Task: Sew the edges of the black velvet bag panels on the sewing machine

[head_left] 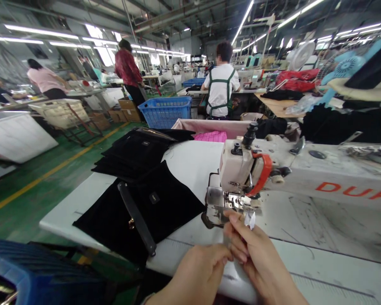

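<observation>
My left hand [205, 269] is closed in a pinch at the front edge of the white sewing table [187, 167]. What its fingertips hold, if anything, I cannot make out. Beside it, my right hand [257, 250] has curled fingers, and its index fingertip is near the metal plate of the sewing machine [252, 169]. A small whitish, shiny piece [250, 220] sticks up behind the right index finger; its kind is unclear. Left of the machine lies a black fabric panel [174, 199] with a small label, and a dark strap [136, 216] with a gold-coloured fitting crosses it.
More black pieces [139, 148] are stacked at the table's far left. Behind the table stand a pink-lined bin [216, 125] and a blue basket [165, 111]. A blue crate [34, 271] is at lower left. Several people work farther off; one wears a white shirt [220, 87].
</observation>
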Available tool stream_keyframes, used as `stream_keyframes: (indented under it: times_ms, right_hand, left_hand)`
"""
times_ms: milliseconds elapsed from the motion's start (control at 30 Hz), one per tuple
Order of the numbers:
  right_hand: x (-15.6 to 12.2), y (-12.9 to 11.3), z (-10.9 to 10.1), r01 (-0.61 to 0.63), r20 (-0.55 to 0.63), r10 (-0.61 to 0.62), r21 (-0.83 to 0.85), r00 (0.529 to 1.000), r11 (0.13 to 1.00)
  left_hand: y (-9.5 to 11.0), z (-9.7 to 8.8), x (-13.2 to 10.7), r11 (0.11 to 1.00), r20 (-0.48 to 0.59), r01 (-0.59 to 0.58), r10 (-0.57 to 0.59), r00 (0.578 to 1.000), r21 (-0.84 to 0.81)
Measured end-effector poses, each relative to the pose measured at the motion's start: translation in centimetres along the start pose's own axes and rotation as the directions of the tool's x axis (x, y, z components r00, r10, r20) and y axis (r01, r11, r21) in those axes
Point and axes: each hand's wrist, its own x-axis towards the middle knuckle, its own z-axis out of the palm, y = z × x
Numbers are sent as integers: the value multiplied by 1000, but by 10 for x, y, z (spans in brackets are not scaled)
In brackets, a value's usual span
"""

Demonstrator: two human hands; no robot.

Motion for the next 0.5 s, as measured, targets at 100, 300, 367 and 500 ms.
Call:
stream_keyframes:
  times_ms: [100, 300, 367, 500]
  right_hand:
    - [-11, 2, -14, 77, 35, -70, -257, 997, 963]
    - [-52, -15, -71, 209, 149, -150, -788, 977, 579]
    - [-59, -26, -105, 135, 62, -160, -852, 985, 505]
    - [-60, -41, -169, -52, -179, -307, -924, 935, 380]
  left_hand:
    - [4, -6, 3, 959, -178, -209, 243, 954, 190]
    - [2, -11, 31, 824, 128, -472, 456, 881, 312]
    - [-1, -10, 42, 860, 90, -406, 399, 913, 309]
    - [-6, -6, 54, 894, 71, -300, 294, 953, 332]
